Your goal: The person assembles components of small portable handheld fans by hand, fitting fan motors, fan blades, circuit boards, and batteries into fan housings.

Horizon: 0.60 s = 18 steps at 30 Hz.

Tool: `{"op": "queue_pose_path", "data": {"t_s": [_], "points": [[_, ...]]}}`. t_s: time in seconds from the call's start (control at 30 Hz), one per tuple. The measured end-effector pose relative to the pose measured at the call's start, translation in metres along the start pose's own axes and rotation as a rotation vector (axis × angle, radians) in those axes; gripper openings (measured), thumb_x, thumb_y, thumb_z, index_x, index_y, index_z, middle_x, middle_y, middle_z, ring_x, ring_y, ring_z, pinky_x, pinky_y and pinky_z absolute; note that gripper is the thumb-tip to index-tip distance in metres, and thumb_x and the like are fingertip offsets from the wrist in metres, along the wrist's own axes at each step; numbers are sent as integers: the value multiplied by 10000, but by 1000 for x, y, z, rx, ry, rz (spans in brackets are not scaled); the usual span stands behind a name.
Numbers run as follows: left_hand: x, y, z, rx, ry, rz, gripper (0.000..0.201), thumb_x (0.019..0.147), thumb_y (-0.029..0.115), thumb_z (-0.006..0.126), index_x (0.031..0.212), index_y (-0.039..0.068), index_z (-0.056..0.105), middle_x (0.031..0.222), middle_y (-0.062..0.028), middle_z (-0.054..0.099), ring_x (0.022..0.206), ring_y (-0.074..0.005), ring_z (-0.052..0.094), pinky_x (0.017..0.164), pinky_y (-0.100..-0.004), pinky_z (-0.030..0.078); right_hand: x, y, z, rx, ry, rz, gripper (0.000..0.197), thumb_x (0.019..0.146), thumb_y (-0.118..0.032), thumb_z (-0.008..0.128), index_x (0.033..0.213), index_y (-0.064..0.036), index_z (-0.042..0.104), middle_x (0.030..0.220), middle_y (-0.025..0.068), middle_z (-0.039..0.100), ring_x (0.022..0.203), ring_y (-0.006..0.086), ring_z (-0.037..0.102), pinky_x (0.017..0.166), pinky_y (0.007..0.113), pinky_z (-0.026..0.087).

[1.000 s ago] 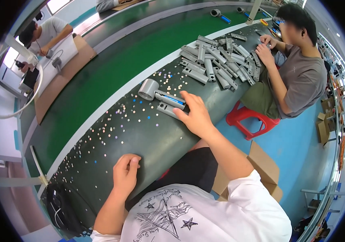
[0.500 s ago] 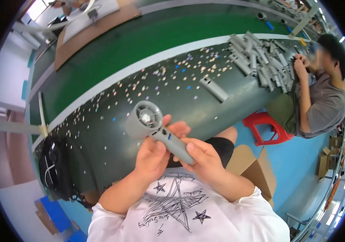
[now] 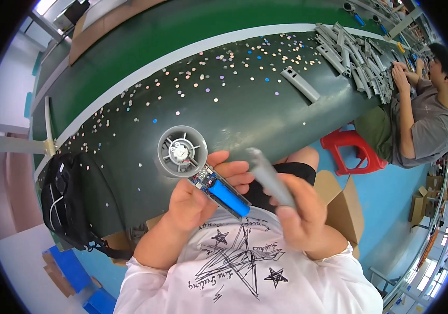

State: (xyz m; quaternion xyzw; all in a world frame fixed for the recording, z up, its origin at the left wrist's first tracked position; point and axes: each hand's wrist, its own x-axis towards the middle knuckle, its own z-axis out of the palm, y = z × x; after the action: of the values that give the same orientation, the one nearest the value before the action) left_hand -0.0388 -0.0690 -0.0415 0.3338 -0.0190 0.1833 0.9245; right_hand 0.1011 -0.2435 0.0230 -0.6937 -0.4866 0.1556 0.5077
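My left hand [image 3: 195,201] is closed on a grey handheld fan [image 3: 167,166] with a round duct head tilted upward. Its handle lies uncovered, showing a small circuit board and a blue cylindrical battery [image 3: 229,198]. My left fingers reach out behind the handle. In my right hand [image 3: 303,214], to the right of the fan and apart from it, is a long grey handle cover [image 3: 272,182], blurred by motion. A similar grey cover [image 3: 300,85] rests alone on the dark green table farther off.
Many small coloured discs [image 3: 203,86] lie scattered over the table [image 3: 245,123]. A pile of grey handle shells [image 3: 357,63] stands at the far right, beside a seated co-worker [image 3: 425,118]. A black bag [image 3: 64,201] is at the left, a red stool [image 3: 352,154] at the right.
The grey cover has come off the fan handle and moved right in my right hand. The board and blue battery are now exposed. The fan stays in my left hand.
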Motion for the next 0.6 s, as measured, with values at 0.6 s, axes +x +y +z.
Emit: {"op": "queue_pose_path", "data": {"t_s": [0.6], "points": [[-12, -5, -1, -423, -145, -80, 759, 1003, 464, 388, 1530, 31, 57, 1422, -333, 376, 1133, -402, 587, 829, -416, 556, -19, -1, 8, 427, -58, 28, 497, 959, -193, 468, 1299, 167, 433, 884, 162, 635, 697, 178, 614, 616, 275, 486]]}}
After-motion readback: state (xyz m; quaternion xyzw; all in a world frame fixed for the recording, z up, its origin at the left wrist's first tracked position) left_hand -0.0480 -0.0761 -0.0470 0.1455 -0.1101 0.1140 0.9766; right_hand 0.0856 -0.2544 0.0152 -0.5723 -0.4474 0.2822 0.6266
